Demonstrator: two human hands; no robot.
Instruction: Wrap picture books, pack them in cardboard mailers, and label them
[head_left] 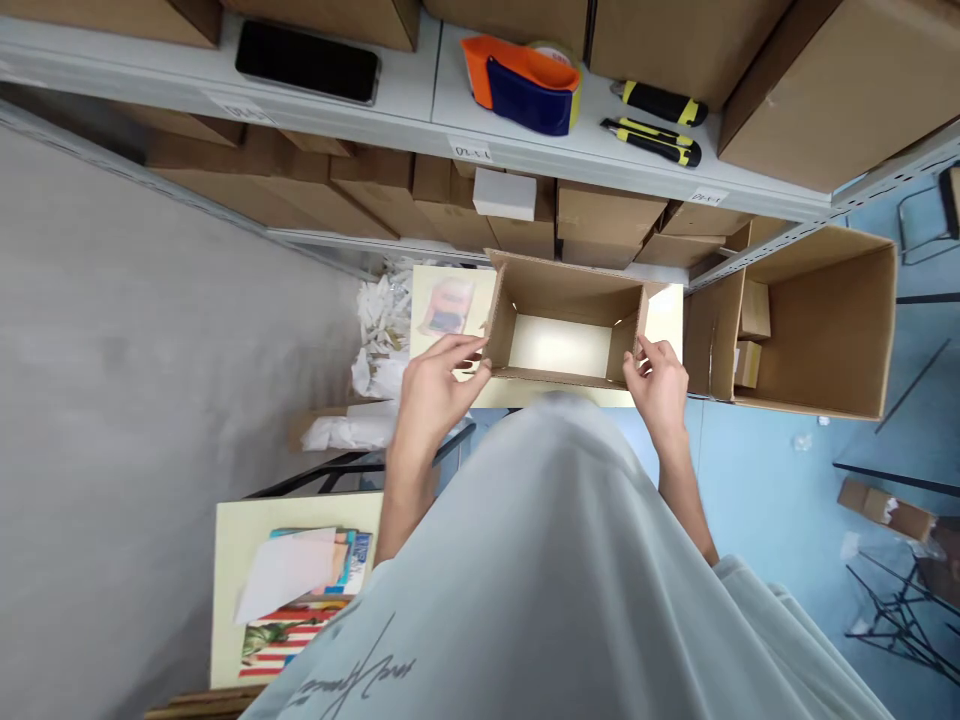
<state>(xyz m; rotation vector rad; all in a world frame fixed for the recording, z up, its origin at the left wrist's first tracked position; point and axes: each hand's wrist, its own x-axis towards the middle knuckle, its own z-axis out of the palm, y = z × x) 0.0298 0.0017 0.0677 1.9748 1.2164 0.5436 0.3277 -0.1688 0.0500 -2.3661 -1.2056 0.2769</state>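
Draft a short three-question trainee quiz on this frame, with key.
1. True or false: the bare left hand and bare right hand are at opposite ends of the open brown cardboard box.
2. How many black-and-yellow box cutters lie on the light grey metal shelf?
3. What lies to the picture's left of the orange-and-blue tape dispenser? A) clear glass bottle; B) flat black phone; C) red mug.

Key: 1. True. 2. Two. 3. B.

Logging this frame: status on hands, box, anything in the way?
Left hand at left edge of box; right hand pinching its right edge. Box open-topped, over table. Nearby: packet on table, left of box.
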